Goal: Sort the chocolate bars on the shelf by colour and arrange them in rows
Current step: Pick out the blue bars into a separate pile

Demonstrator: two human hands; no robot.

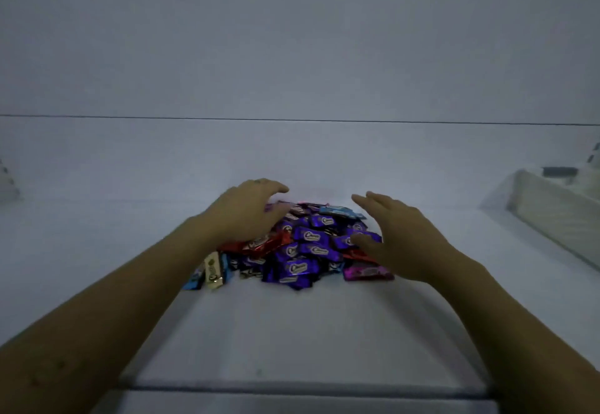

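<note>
1. Lying in one mixed heap in the lower middle of the frame, the chocolate bars [308,244] rest on the white shelf [292,332]. No row is made yet, so I judge the sorting is at its very start.
2. The left hand [246,215] rests on the upper left side of the heap. Its fingers are bent loosely over the wrappers and pinch nothing that I can see.
3. The right hand [402,241] is at the right side of the heap, with the fingers straight and a little apart. The thumb touches the bars or is just beside them.
4. The purple bars [311,236] are the biggest part. A red bar [259,244] shows at the left, a blue bar [337,210] at the far side, a pink bar [367,272] at the lower right and a cream bar [214,270] at the lower left.
5. To do this step well, I think it is better to spread the heap flat first, and gently, because the shiny wrappers probably slide easily.
6. After that, pick out the few-coloured bars first and lay them in rows on the bare shelf on both sides, apart from the pale box [552,215] at the right edge of the frame.
</note>
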